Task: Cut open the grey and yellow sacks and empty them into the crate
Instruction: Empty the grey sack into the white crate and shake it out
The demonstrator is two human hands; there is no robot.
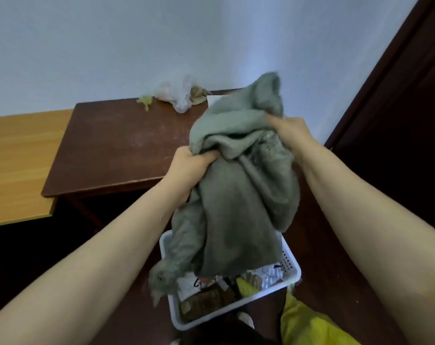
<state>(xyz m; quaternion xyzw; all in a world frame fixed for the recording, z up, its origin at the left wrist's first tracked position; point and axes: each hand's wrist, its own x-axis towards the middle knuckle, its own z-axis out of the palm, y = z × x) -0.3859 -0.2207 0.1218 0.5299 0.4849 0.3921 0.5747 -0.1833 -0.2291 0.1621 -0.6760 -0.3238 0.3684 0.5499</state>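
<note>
Left hand (189,163) and right hand (287,129) each grip bunched grey sack (239,195), its open edge hanging inside the crate (292,276) rim, yellow sack (308,324) beside.

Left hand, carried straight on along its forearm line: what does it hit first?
The grey sack itself: the left hand grips a fold of it, and the bunched cloth lies directly ahead. What lies beyond the cloth is hidden, so depth past it is unclear.

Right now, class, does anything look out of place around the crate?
Yes. A frayed corner of the grey sack hangs outside the crate on its left, so anything dropping there could miss. Scraps litter the table.
</note>
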